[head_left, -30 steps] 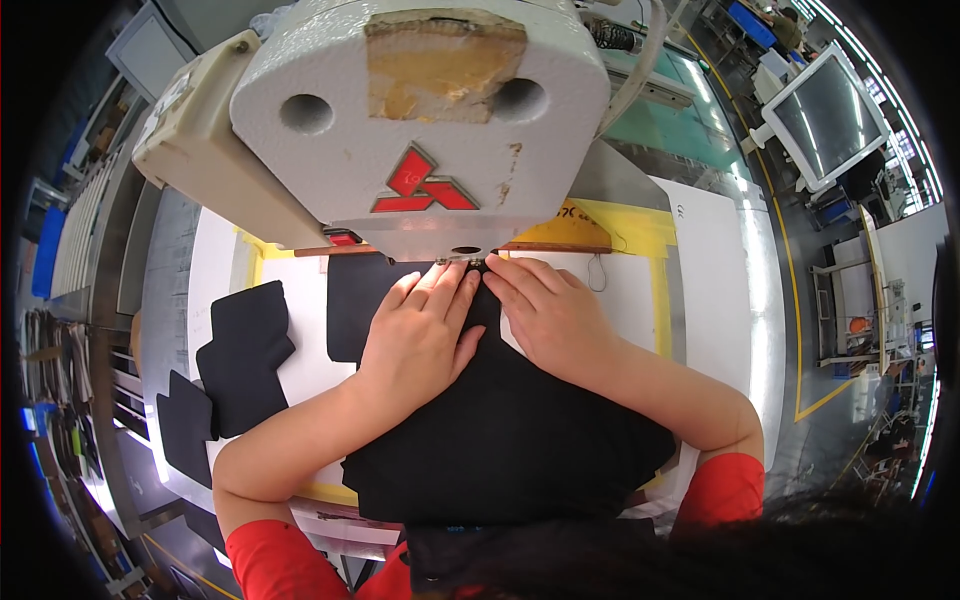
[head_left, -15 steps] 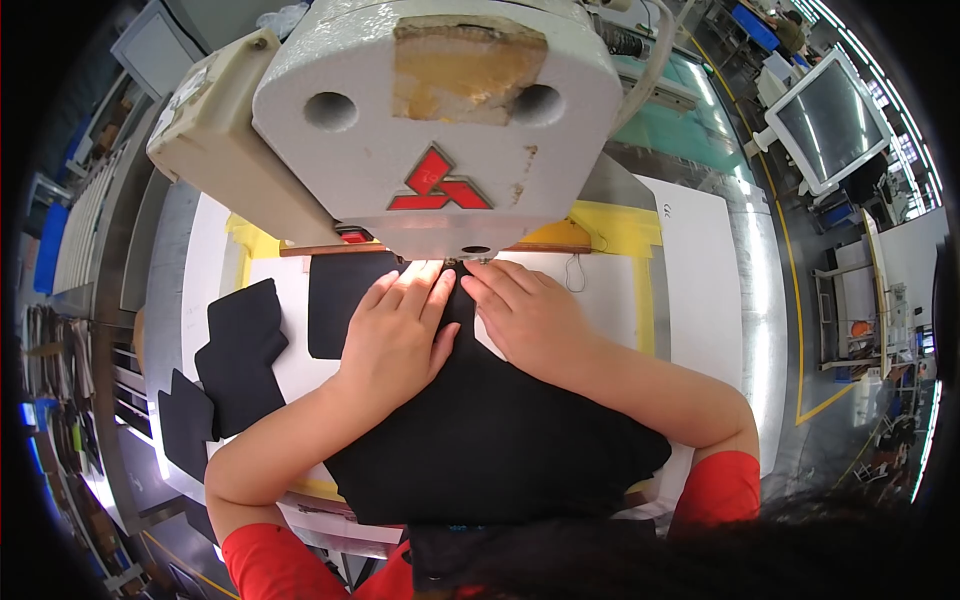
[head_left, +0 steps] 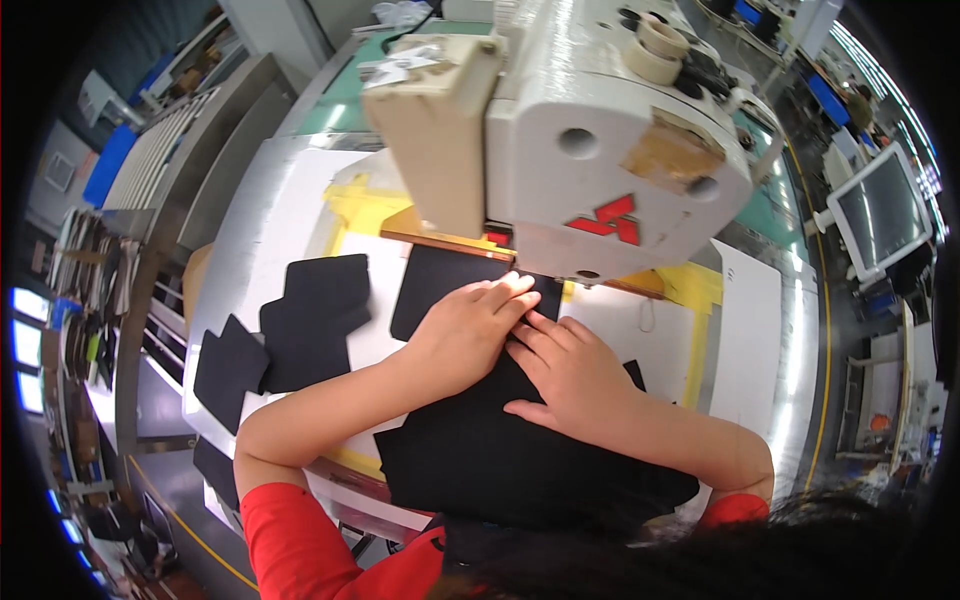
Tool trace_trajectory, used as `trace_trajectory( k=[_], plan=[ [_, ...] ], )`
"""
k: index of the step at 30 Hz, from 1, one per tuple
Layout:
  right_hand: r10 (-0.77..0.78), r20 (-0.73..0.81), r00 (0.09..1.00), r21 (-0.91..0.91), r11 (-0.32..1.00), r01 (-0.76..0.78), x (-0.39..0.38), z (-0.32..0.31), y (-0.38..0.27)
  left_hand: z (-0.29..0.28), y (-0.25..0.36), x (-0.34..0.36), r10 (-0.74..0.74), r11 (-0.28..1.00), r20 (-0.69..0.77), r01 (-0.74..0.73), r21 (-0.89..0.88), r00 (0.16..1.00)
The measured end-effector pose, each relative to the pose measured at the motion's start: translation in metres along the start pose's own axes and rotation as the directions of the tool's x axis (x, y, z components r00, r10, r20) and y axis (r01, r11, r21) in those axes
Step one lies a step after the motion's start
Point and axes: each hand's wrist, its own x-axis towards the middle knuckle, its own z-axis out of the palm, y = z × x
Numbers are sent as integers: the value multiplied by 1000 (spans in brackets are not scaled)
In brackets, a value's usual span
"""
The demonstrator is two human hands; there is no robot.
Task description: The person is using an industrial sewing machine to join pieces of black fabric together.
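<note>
A large black fabric piece point(head_left: 500, 465) spreads from beneath the white sewing machine head point(head_left: 545, 190) toward my body. My left hand point(head_left: 465, 335) lies flat on black cloth close under the head, its fingers stretched out toward the needle area. Touching or nearly touching its fingertips is my right hand point(head_left: 580, 375), with fingers extended on the fabric and thumb apart. Beside my left fingers is a flat black panel point(head_left: 435, 280) with a rounded corner. The needle and the cloth right beneath it are hidden by the head and my fingers.
Several cut black pieces point(head_left: 315, 330) lie at left on the white work surface point(head_left: 385, 340). Yellow tape point(head_left: 695, 285) edges the white area. A wooden strip point(head_left: 440, 240) runs behind the panel. A monitor point(head_left: 880, 215) stands far right.
The view has turned, so the machine appears farther right. My hands have come together; my right hand has drawn back a little from the needle area, its thumb now spread.
</note>
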Motion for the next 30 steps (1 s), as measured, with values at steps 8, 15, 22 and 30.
trace_trajectory(
  k=[8,15,22,30],
  plan=[
    [-183,11,983,-484,859,165,32,22,-24,-88,-45,-40,-465,872,-29,463,158,885],
    [211,326,922,-201,968,-151,50,-1,-34,-136,-114,-76,-770,630,194,773,74,608],
    [165,45,985,-213,965,-152,30,10,-38,-139,-122,-92,-357,902,237,399,-164,904],
    [491,-141,859,186,866,-464,28,-43,-45,-153,-123,-83,85,581,579,432,-690,811]
  ],
)
